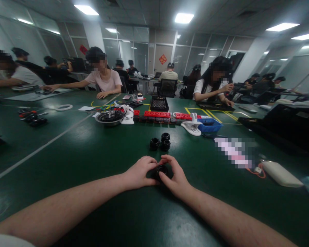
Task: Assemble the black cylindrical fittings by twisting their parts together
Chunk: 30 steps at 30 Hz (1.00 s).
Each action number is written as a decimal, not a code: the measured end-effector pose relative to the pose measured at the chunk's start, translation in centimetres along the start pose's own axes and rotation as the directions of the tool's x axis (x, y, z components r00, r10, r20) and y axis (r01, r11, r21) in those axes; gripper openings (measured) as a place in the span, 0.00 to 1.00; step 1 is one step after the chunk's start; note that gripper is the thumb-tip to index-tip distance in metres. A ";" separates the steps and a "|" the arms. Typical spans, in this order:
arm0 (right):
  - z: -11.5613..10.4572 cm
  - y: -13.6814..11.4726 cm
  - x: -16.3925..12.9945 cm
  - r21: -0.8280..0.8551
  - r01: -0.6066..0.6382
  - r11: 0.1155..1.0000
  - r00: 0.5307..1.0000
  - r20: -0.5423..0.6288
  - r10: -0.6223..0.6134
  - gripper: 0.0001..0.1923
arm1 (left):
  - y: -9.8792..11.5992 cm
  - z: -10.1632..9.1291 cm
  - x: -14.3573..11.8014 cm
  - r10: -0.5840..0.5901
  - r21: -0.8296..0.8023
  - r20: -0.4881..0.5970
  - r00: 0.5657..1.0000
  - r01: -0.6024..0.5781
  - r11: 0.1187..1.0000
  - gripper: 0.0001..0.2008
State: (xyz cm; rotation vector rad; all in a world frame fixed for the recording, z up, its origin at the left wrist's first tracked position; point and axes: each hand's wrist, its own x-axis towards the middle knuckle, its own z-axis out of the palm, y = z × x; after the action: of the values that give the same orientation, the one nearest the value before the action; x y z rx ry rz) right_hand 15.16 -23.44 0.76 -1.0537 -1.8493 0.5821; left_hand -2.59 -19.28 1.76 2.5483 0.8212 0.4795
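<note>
A small black round part [161, 168] with a ring-shaped rim, perhaps a little wheel, is between my two hands low over the green table. My right hand [179, 178] grips it, thumb across the near rim and fingers curled round the far side. On its other side, my left hand [141, 172] closes its fingers and thumb against the part. Much of the part's side is hidden by my fingers. Just beyond stand three similar black round parts: one at the left [154, 144], one at the back [165, 137] and one at the front right [166, 145].
Red strips [157, 114], a black tray [159, 103], a blue bin [209, 125] and a white clamp [192, 126] stand farther off. A coiled cable bundle [109, 116] lies left of them. A cream pouch [282, 174] lies at right. Co-workers sit across the table.
</note>
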 end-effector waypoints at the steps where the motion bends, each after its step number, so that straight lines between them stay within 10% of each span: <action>1: 0.0 -0.1 0.0 0.034 0.008 0.999 1.000 0.022 -0.009 0.23 | -0.1 0.1 0.0 0.001 0.001 0.000 1.000 -0.001 1.000 0.20; 30: -0.1 -0.1 -0.1 -0.050 0.008 0.999 1.000 0.009 -0.008 0.23 | -0.2 0.1 0.0 -0.006 -0.005 0.000 1.000 0.006 1.000 0.19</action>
State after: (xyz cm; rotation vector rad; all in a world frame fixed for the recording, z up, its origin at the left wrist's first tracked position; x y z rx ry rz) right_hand 15.26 -23.52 0.85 -1.0778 -1.8835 0.5385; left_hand -2.64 -19.15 1.62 2.5406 0.8270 0.4789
